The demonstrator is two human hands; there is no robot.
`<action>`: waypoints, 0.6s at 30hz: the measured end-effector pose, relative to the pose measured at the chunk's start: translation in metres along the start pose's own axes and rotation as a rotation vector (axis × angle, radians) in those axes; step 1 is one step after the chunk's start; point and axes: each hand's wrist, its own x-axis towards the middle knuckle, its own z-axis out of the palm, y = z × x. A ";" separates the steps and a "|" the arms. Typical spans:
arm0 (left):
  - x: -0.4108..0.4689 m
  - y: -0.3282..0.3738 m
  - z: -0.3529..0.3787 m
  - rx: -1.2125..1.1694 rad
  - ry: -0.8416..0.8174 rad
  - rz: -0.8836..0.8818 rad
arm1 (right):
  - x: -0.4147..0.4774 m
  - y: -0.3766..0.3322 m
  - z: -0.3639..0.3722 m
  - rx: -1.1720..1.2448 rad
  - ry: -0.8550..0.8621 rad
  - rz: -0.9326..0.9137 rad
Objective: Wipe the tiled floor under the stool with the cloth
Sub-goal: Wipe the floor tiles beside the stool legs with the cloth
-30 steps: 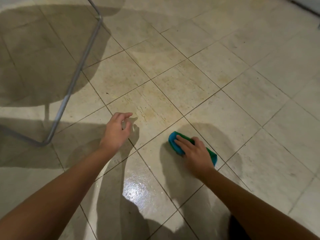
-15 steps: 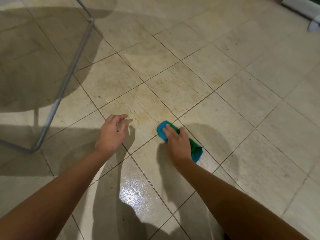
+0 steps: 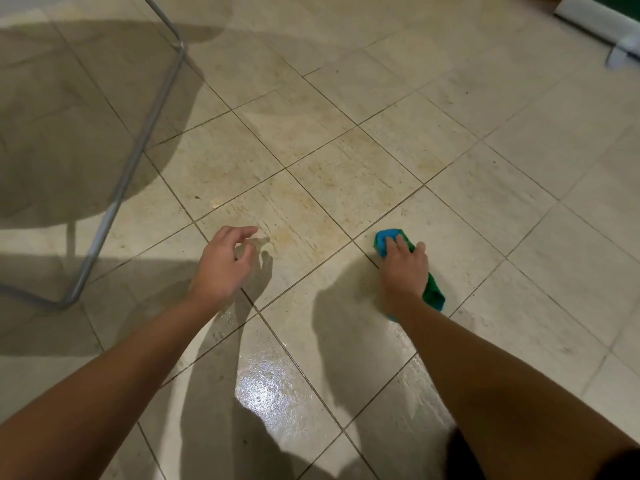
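A blue and green cloth (image 3: 388, 239) lies flat on the beige tiled floor (image 3: 346, 157). My right hand (image 3: 404, 264) presses down on it with fingers laid over the cloth, which shows at my fingertips and beside my wrist. My left hand (image 3: 221, 263) hovers just above the floor to the left, fingers loosely curled, holding nothing. The stool's metal tube frame (image 3: 131, 168) stands at the left, its bent foot on the floor near my left forearm. Yellowish stains mark the tiles ahead of my hands.
A wet, shiny patch (image 3: 270, 389) lies on the tile between my forearms. A white object (image 3: 602, 26) stands at the far right top corner. The stool's shadow covers the left tiles.
My right hand has slid the cloth first toward my left hand, then back to the right. The view has shifted, bringing the white object into sight.
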 end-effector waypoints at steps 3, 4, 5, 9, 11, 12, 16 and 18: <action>-0.001 -0.004 -0.003 -0.002 0.004 -0.002 | -0.009 -0.038 0.003 -0.074 -0.007 -0.146; -0.001 -0.005 -0.003 0.001 0.005 -0.002 | -0.016 -0.048 0.007 -0.080 0.008 -0.238; -0.002 -0.006 -0.004 0.004 0.007 -0.004 | -0.025 -0.055 0.011 -0.075 0.013 -0.322; -0.002 -0.008 -0.002 0.006 0.029 -0.004 | -0.054 -0.049 0.017 -0.003 -0.083 -0.506; -0.002 -0.007 -0.001 0.000 0.023 -0.002 | -0.057 -0.031 0.016 0.041 -0.073 -0.551; -0.002 -0.007 -0.001 -0.001 0.019 0.000 | -0.055 -0.020 0.017 0.050 -0.070 -0.582; -0.002 -0.005 -0.007 -0.004 0.015 0.006 | -0.038 0.024 0.013 0.099 0.026 -0.506; -0.002 -0.007 -0.012 0.008 0.020 0.000 | -0.024 0.036 0.011 0.159 0.092 -0.336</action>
